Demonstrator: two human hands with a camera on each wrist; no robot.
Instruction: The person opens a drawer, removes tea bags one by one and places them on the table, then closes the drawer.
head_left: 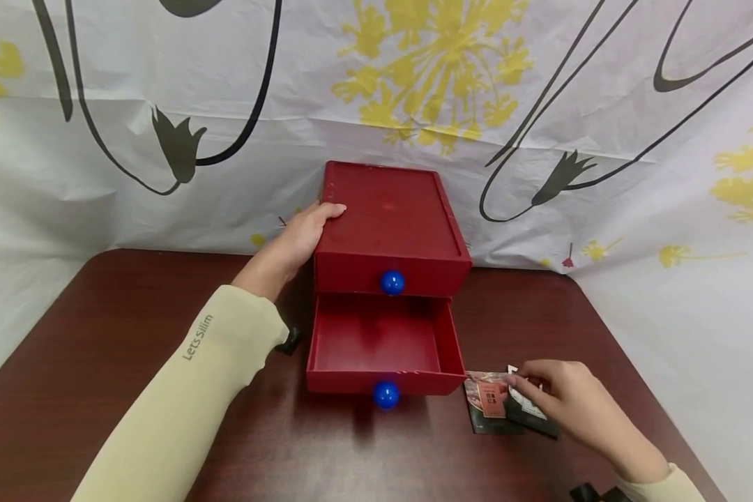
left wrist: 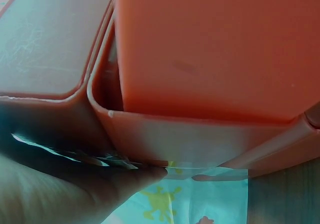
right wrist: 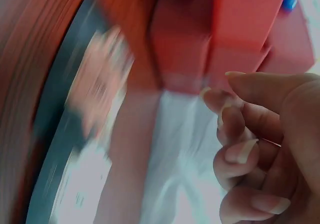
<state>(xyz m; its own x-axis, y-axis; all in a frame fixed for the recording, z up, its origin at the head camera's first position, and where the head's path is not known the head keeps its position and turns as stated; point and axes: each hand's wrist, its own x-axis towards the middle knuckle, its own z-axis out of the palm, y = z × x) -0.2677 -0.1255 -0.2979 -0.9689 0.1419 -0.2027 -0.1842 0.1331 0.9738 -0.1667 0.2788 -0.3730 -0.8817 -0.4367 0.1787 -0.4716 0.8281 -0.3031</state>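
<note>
Packets [head_left: 489,403] left of loose, empty right hand [head_left: 571,399]; left hand [head_left: 297,236] on red drawer cabinet [head_left: 385,216], grip unclear; brown tabletop [head_left: 270,446]; far floral sheet [head_left: 263,192].

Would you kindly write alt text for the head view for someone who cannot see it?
A red drawer unit stands on a dark table, its lower drawer pulled open. A person's left hand rests on the unit's left edge; the right hand hovers over flat packets at right. Behind hangs a plant-patterned white sheet.

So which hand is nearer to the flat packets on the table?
The right: the right hand is just above the packets. The left hand is farther off, touching the red drawer unit.
</note>
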